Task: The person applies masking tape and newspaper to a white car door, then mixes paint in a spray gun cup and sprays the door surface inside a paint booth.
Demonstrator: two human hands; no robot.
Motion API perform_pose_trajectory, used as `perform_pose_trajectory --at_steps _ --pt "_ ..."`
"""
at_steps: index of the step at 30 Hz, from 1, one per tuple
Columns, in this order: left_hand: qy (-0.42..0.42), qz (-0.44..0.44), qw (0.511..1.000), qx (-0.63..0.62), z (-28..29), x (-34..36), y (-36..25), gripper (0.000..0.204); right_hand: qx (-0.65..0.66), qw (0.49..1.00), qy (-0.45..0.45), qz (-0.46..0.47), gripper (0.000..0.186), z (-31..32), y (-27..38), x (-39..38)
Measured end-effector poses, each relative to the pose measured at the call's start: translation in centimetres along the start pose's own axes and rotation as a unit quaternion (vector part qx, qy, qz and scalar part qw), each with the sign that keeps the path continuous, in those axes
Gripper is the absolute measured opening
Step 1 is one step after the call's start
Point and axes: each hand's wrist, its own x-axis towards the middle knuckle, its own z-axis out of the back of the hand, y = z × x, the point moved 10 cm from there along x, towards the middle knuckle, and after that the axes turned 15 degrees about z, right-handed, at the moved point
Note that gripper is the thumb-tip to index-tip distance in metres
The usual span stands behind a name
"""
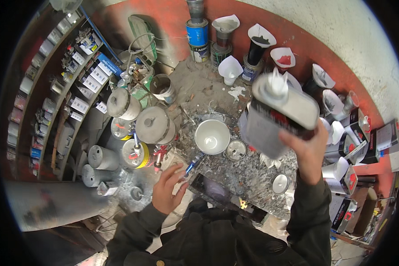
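Observation:
My right hand (309, 155) grips a grey rectangular metal can (270, 126) by its side and holds it above the bench, slightly blurred. White crumpled paper (278, 84) sticks up from the can's top. To the left of the can stands a white round pot (212, 142), its inside facing up, with a round metal lid (236, 150) beside it. My left hand (167, 191) has its fingers apart, close to a slim blue-and-silver tool (192, 165) at the bench's near edge. Whether the fingertips touch this tool I cannot tell.
Lidded metal pots (153, 125) crowd the left of the paint-stained bench (257, 179). Along the red wall stand several cups with paper funnels (261, 37). Shelves (62, 88) of cans and boxes curve at far left. More rectangular cans (341, 213) stack at right.

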Motion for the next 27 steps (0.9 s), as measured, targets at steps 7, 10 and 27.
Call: perform_pose_trajectory --at_steps 7,10,27 --pt "0.045 0.165 0.981 -0.088 -3.3 -4.6 6.2 0.048 -0.173 0.973 0.087 0.122 0.062 -12.8 -6.4 11.2" --pt "0.055 0.194 0.973 -0.11 -3.5 -5.6 8.0 0.048 -0.315 0.934 0.164 0.028 0.066 -17.7 -12.9 11.8" --pt "0.115 0.223 0.961 -0.114 -7.5 -3.8 15.2 0.051 0.104 0.98 0.148 -0.083 0.065 -11.9 -12.4 7.7"
